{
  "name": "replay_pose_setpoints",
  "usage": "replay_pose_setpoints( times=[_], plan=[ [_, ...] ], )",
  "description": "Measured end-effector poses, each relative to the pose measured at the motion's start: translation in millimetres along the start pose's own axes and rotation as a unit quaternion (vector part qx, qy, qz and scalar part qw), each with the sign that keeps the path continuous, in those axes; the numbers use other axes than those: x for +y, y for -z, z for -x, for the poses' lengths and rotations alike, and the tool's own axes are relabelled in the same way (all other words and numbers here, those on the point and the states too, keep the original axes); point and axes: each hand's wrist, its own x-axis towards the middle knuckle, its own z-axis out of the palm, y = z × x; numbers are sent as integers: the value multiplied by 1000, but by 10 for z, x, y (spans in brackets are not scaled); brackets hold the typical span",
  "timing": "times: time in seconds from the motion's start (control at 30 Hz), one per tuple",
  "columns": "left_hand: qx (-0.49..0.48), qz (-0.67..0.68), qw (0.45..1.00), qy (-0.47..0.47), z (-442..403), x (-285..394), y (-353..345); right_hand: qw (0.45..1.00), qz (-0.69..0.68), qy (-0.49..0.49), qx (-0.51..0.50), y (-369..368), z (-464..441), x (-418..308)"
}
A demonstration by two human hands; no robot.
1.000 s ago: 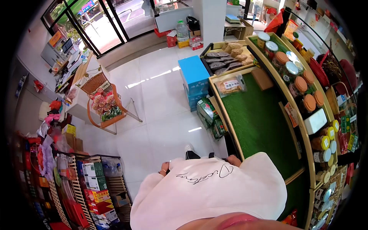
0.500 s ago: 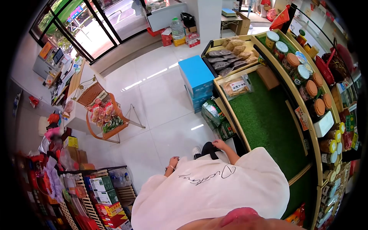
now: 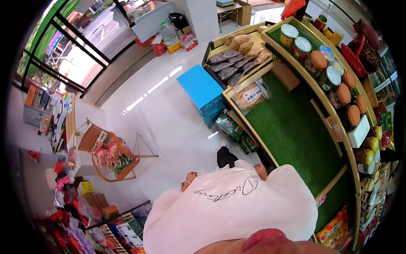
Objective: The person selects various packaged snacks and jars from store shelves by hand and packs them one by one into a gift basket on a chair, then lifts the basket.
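My left hand [image 3: 191, 176] hangs low beside my white shirt [image 3: 237, 203], with a band on its wrist. Its fingers look curled in, and nothing shows in them. On the other side my right hand [image 3: 260, 171] hangs close to the shirt, near the wooden edge of the display stand [image 3: 259, 139]. It is small and partly cut off by the shirt, so its fingers are not clear. Neither hand visibly touches any goods. One leg in black with a light shoe [image 3: 225, 144] reaches forward on the tiled floor.
Ahead stand a blue box [image 3: 201, 86] and green cartons [image 3: 230, 128]. Bagged dry goods [image 3: 232, 63] and lidded jars [image 3: 317, 61] fill the stand's shelves. To the left are a rattan chair [image 3: 127, 163] with packets on it and a counter [image 3: 69, 118]. Glass doors [image 3: 63, 51] lie beyond.
The view has turned and moved forward, so the chair sits lower left and the stand nearer. My right hand has drawn back toward the shirt. The black-clad leg now reaches farther forward.
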Motion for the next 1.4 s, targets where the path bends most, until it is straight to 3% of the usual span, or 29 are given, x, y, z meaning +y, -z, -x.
replay_pose_setpoints(
  times=[0.03, 0.07, 0.17, 0.23, 0.27, 0.33, 0.4, 0.5, 0.6, 0.63, 0.73, 0.8, 0.83, 0.9, 0.97, 1.0, 1.03, 1.1, 1.2, 1.3, 1.4],
  plan=[
    [-8, 24, 1000, 14, -153, 146, 110, 1000, 9, 23, 6, -112, -263, -123],
    [-16, -176, 971, -161, -430, 27, 201, 999, 16, 44, 9, -332, -571, -72],
    [-22, 39, 995, 89, -743, 790, 460, 995, -66, 72, 18, -190, -860, -1002],
    [-60, -12, 992, 106, -1202, 1134, 606, 989, -77, 95, 88, -9, -1097, -1449],
    [-79, -39, 989, 119, -1372, 1244, 664, 971, -185, 104, 109, -63, -1361, -1487],
    [-73, -41, 994, 69, -1722, 1608, 707, 955, -237, 86, 153, -70, -1830, -1597],
    [-93, -66, 993, -1, -2224, 1835, 681, 960, -237, -40, 142, 178, -1973, -2042],
    [-105, -58, 990, -74, -2674, 2357, 471, 938, -276, -117, 174, 237, -2363, -2271],
    [-143, -63, 983, -97, -2807, 2978, 209, 938, -291, -103, 157, 232, -2554, -2494],
    [-161, -125, 970, -132, -2869, 3095, 117, 938, -302, -92, 147, 214, -2632, -2548],
    [-216, -346, 871, -274, -2773, 3564, -101, 931, -277, -12, 239, -63, -2826, -2517],
    [-270, -300, 869, -287, -2683, 3822, -237, 919, -231, -75, 310, -83, -2817, -2600],
    [-294, -271, 883, -248, -2642, 3929, -285, 909, -206, -106, 345, -72, -2831, -2662],
    [-311, -276, 875, -248, -2732, 3939, -391, 864, -352, -87, 349, -118, -2887, -2763],
    [-335, -343, 830, -287, -2784, 4097, -379, 797, -484, -68, 356, -170, -2937, -2785],
    [-349, -371, 805, -304, -2761, 4134, -365, 819, -431, -47, 376, -317, -3067, -2607],
    [-361, -385, 787, -321, -2808, 4172, -341, 765, -537, -56, 351, -277, -3019, -2669],
    [-387, -406, 762, -324, -2915, 4298, -290, 745, -551, -100, 362, -218, -3012, -2793],
    [-433, -247, 830, -249, -3195, 4426, -203, 704, -600, -117, 362, -15, -2847, -3109],
    [-416, -156, 885, -142, -3597, 4427, -103, 650, -634, -80, 411, -70, -2907, -3106],
    [-388, -176, 891, -158, -3841, 4425, -18, 629, -635, -17, 449, -2, -2817, -3355]
  ],
)
